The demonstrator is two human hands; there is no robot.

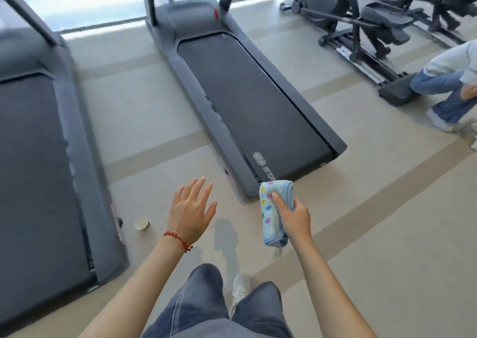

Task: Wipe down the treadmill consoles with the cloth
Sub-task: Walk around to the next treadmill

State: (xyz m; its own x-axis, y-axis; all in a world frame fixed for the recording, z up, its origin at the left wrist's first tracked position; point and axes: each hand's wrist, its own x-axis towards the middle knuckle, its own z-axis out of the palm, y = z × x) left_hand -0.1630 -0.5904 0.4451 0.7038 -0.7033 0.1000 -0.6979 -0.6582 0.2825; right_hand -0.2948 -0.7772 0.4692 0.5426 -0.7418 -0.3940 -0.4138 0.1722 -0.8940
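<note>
The person is standing on the floor behind two treadmills, so no wiping is happening here. The right hand (pixel 294 216) is gripping a folded blue dotted cloth (pixel 275 212), held in the air at about four o'clock, just short of the tail of the middle treadmill (pixel 247 100). The left hand (pixel 189 212) is hanging flat, fingers spread, holding nothing. The consoles are lying beyond twelve o'clock, out of view, so whether any is wiped cannot be told; reaching one looks like the step ahead. A paper cup (pixel 142 223) is lying at eight o'clock beside the left treadmill (pixel 38 157).
</note>
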